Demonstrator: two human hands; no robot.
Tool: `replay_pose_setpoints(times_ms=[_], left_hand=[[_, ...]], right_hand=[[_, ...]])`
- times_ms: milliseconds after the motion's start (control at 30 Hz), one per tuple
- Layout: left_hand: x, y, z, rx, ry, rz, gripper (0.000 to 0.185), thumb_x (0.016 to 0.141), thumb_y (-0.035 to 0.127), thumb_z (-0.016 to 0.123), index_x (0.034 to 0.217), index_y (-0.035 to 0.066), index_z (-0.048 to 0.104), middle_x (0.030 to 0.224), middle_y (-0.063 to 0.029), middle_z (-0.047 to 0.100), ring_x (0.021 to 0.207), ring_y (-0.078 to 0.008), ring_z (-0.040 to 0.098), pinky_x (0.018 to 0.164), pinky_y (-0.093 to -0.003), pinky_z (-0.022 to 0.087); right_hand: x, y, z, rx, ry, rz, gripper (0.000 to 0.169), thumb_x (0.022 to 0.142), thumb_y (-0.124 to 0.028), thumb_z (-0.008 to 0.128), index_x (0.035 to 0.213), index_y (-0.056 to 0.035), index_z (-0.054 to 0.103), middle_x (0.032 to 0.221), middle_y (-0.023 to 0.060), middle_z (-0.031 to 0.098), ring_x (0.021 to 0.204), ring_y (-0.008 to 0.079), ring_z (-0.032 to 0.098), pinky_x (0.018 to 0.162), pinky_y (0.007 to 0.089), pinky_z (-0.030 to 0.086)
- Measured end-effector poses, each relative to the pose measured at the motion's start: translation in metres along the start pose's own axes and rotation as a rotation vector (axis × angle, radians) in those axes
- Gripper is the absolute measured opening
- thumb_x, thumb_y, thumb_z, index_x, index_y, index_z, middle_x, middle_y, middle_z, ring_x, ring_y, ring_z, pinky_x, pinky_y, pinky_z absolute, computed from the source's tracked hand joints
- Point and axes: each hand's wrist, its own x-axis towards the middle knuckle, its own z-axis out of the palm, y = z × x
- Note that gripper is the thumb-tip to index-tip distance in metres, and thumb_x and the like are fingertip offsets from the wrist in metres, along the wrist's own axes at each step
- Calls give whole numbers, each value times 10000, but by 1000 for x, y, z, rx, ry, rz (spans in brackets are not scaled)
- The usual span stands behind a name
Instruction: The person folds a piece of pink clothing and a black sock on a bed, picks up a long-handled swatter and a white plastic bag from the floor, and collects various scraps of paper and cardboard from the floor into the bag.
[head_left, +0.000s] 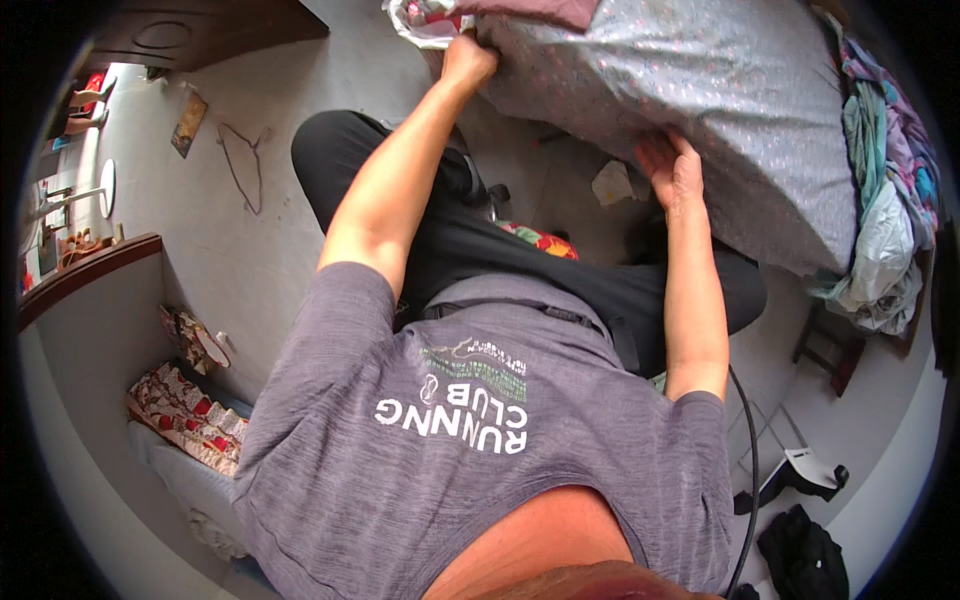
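Note:
A grey bed sheet (720, 97) with a small floral print covers a bed or mattress in front of me. My left hand (469, 61) is curled at its near left corner, closed around the sheet beside a white plastic bag (420, 26). My right hand (673, 169) is at the sheet's lower side edge, palm turned up and thumb against the cloth. Its fingertips are in shade near the hem, so their hold is unclear. Beneath the overhang, a pale scrap (612, 183) lies on the shadowed floor.
A mauve cloth (540, 11) lies on the bed, with bunched clothes (885, 240) at its right end. A wire hanger (247, 169) lies on the floor at left. A dark stool (829, 349) and a black cable (750, 450) are at right. Another person's legs (88, 109) show far left.

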Motion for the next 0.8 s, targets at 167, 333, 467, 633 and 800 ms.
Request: replay_pose_setpoints(times_ms=[167, 333, 467, 633, 800], left_hand=[[-6, -14, -6, 103, 85, -25, 517, 774, 88, 626, 1279, -15, 587, 1103, -201, 700, 957, -270, 692, 829, -360, 528], [-23, -10, -32, -496, 305, -132, 398, 855, 183, 669, 1181, -34, 603, 916, -92, 660, 807, -191, 637, 697, -328, 521], [-27, 79, -43, -678, 529, 360, 426, 931, 331, 635, 1226, 26, 605, 1159, -148, 665, 1019, -309, 634, 937, -426, 482], [-20, 157, -43, 190, 650, 926, 362, 824, 261, 679, 1105, 32, 670, 1030, -169, 684, 979, -353, 630, 866, -457, 481], [-26, 184, -11, 643, -229, 636, 373, 870, 426, 562, 1006, 93, 662, 974, -128, 669, 943, -340, 620, 882, -489, 443]], right_hand=[[-26, -3, -32, -236, -8, -2, 532, 922, -213, 656, 1368, -6, 451, 1364, 178, 501, 1125, 348, 585, 958, 501, 500], [-73, -14, -25, -409, 0, -70, 664, 921, -199, 676, 1426, 93, 359, 1351, 221, 509, 1068, 298, 657, 768, 315, 574], [-71, -19, -31, -400, 25, -93, 631, 925, -192, 673, 1412, 86, 384, 1337, 226, 519, 1064, 290, 658, 794, 322, 575], [-87, -24, -30, -385, 68, -120, 565, 940, -178, 652, 1390, 76, 422, 1298, 207, 556, 1051, 273, 663, 808, 312, 566], [-100, -30, -37, -394, 31, -134, 519, 941, -184, 655, 1358, 59, 464, 1236, 186, 603, 1009, 236, 674, 802, 296, 562]])
